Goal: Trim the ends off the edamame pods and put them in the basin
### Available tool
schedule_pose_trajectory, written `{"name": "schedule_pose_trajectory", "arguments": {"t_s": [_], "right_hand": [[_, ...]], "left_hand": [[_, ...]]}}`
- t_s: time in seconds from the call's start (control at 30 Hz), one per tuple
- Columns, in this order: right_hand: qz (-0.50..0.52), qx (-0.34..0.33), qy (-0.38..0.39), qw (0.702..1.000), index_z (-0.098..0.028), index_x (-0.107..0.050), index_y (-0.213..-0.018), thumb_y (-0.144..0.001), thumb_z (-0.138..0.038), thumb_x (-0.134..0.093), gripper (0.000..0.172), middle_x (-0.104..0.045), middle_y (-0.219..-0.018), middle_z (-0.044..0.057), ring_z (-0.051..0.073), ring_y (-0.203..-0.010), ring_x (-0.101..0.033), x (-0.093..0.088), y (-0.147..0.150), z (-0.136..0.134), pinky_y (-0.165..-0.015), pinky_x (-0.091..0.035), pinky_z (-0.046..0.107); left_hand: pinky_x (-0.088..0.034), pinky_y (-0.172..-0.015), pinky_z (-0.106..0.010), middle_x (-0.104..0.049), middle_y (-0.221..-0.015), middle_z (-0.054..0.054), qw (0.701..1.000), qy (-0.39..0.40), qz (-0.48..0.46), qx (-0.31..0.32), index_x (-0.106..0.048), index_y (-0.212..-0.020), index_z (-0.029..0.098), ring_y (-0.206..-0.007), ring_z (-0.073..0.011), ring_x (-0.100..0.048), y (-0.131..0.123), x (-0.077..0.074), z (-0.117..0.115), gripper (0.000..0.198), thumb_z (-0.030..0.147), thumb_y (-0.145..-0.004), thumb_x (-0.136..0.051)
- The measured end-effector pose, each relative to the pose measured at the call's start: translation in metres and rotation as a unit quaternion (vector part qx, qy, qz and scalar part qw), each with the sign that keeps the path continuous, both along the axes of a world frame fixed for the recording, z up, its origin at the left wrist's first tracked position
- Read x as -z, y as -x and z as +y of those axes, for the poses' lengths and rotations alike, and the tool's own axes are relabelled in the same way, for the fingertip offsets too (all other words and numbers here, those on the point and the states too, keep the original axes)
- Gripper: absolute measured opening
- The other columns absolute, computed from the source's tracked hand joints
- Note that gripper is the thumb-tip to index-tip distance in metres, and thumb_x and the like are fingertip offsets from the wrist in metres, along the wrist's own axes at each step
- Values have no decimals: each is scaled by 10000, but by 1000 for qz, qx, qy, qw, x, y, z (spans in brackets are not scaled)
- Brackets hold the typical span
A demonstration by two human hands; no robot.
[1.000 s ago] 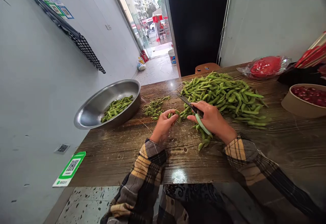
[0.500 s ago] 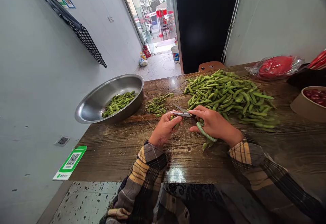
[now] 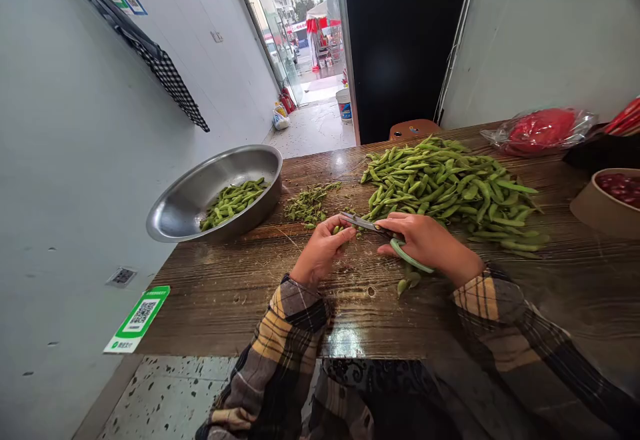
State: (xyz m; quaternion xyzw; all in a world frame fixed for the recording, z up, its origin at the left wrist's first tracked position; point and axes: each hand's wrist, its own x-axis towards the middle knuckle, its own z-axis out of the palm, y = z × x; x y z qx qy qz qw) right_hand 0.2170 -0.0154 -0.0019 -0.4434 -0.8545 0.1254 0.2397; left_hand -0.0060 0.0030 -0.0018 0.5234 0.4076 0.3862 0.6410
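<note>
My left hand (image 3: 320, 250) pinches a green bean pod (image 3: 340, 230) just above the wooden table (image 3: 225, 293). My right hand (image 3: 425, 240) grips scissors (image 3: 367, 225) with green handles, blades pointing left at the pod's end. Behind my hands lies a big heap of untrimmed pods (image 3: 445, 190). A small pile of cut tips (image 3: 307, 205) sits left of it. A steel bowl (image 3: 195, 197) at the table's left end holds several trimmed pods (image 3: 233, 201). A few loose pods (image 3: 407, 281) lie under my right wrist.
A tan bowl of red pieces (image 3: 607, 203) stands at the right edge, with a red item in clear plastic (image 3: 540, 130) behind it. A wall runs close along the left. A stool top (image 3: 413, 129) shows beyond the table's far edge, before an open doorway.
The scissors swung from pointing up and away to pointing left at the pod in my left hand. Both hands came closer together; the view shifted slightly.
</note>
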Motion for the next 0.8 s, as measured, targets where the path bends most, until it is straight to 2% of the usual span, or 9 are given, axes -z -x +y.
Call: {"name": "schedule_pose_trajectory", "arguments": {"t_s": [0.1,0.23,0.4,0.5,0.67,0.8], "right_hand": [[26,33,-12,999,-176,-638,-1148,-841,-394,-659,378,-675,-1041,99,245,-929,-641,1,0,2,-778,-491,330],[50,68,-33,996,-162,-626,-1165,-844,-402,-653,402,-668,-1017,100,240,-885,-639,3,2,1,-732,-493,334],[39,42,-29,998,-211,-587,-1235,-819,-411,-678,470,-651,-1001,70,202,-776,-629,5,10,-4,-636,-474,310],[34,25,-38,998,-226,-569,-1244,-804,-398,-698,489,-641,-1034,65,199,-789,-631,7,14,-5,-660,-480,310],[33,35,-31,998,-204,-557,-1249,-804,-386,-701,502,-630,-1051,74,209,-794,-633,7,19,-7,-670,-494,325],[48,35,-32,998,-194,-543,-1265,-801,-381,-705,525,-620,-1094,91,243,-898,-630,6,21,-8,-756,-515,363]], "left_hand": [[-219,-373,-165,-460,-606,84,999,5,-8,-43,-544,-847,170,-403,-10,-310,0,1,2,327,352,-695,-769],[-257,-384,-152,-551,-707,57,987,59,-98,-114,-484,-840,186,-466,-27,-428,-1,0,4,358,284,-661,-778],[-349,-450,-148,-574,-761,37,960,87,-214,-157,-490,-823,163,-559,-37,-513,-2,1,6,301,158,-659,-743],[-368,-463,-142,-586,-783,22,949,95,-253,-163,-508,-821,154,-577,-37,-524,-3,2,6,243,129,-688,-710],[-402,-480,-140,-607,-815,3,941,113,-283,-151,-536,-830,144,-596,-45,-550,-11,3,2,194,100,-707,-679],[-414,-486,-143,-598,-793,13,937,116,-294,-149,-542,-832,147,-598,-49,-560,-17,2,-2,176,95,-723,-671]]}}
